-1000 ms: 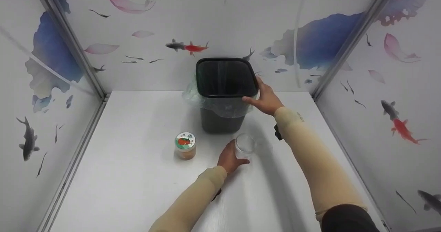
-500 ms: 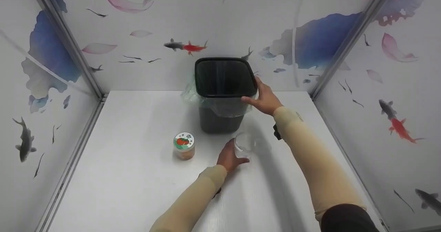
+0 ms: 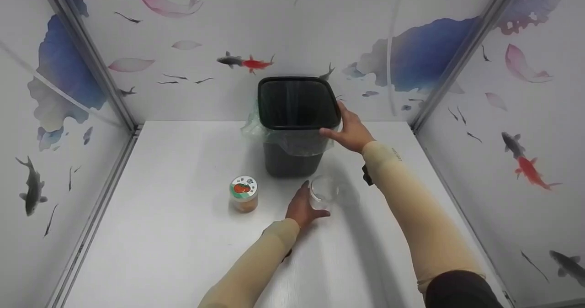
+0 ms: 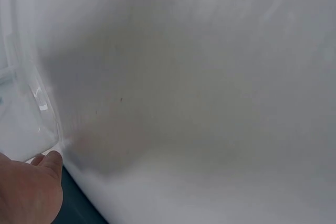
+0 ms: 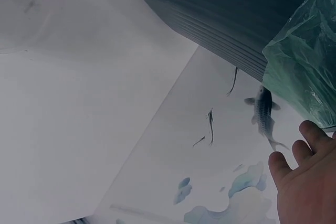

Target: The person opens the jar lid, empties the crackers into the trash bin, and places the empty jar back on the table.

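Beside a clear, see-through jar [image 3: 324,190] that stands on the white table, my left hand [image 3: 302,209] has its thumb and fingers spread at the jar's left side. In the left wrist view the fingertips show right at the foot of the clear jar [image 4: 26,119]. My right hand [image 3: 349,132] touches the right front corner of a black trash bin [image 3: 295,161], thumb stretched along the rim. The right wrist view shows these fingers nearly straight, close to the green-tinted bin liner [image 5: 304,61]. The liner [image 3: 301,143] is folded over the outside of the bin.
Left of the clear jar stands a lidded jar [image 3: 244,193] with orange fruit printed on its lid and tan contents. The table [image 3: 173,235] is bounded by a back wall [image 3: 183,98] and side walls with painted fish and petals. Metal posts stand in the corners.
My left hand has shifted slightly left, a little off the clear jar's side. The right hand stays at the bin's corner. The head view has drifted slightly.
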{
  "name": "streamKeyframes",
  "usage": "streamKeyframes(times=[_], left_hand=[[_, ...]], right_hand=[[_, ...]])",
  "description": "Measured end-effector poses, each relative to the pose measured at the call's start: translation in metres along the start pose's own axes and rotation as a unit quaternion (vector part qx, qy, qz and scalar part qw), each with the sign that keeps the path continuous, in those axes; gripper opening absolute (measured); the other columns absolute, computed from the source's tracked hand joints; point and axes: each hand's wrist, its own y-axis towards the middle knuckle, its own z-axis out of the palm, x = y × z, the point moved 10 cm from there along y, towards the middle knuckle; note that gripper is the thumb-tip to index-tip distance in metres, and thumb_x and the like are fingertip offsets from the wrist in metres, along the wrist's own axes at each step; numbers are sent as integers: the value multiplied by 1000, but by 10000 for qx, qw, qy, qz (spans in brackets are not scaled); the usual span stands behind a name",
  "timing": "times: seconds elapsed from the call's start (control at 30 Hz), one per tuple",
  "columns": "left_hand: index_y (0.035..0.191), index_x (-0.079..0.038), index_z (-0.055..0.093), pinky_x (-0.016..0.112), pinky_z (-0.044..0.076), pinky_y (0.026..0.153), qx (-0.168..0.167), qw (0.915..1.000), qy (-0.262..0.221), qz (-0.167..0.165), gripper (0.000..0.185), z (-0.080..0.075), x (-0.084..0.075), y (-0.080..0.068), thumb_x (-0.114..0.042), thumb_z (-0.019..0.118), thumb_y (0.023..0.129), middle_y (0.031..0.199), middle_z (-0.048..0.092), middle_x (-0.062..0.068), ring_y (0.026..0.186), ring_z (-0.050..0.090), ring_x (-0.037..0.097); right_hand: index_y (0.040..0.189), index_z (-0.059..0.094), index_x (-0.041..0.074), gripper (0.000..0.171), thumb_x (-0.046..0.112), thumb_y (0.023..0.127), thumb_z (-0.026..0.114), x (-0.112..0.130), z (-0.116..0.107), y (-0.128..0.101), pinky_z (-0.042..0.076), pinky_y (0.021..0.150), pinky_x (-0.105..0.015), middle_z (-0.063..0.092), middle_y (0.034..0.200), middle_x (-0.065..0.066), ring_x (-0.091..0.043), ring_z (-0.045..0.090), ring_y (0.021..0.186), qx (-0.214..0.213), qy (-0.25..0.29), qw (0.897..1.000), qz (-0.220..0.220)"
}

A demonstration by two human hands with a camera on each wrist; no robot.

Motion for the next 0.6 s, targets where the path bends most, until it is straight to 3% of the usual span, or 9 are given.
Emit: streamKeyframes(times=[0.37,0.6], left_hand=[[157,0,16,40,31,114,67,9998,110,-171,129,-4,4,-6,-37,96,62,155,35,21,141,37,33],[158,-2,15,39,33,113,238,9992,214,-219,131,-15,7,-14,-39,96,62,150,42,19,137,42,31]], right_hand=[[161,5,19,113,77,80,60,4,0,1,18,118,-52,16,164,-10,-28,17,149,-41,19,9998,-169],[161,6,19,114,78,79,60,2,-1,2,19,118,-53,16,164,-11,-29,17,149,-77,101,9998,-148]])
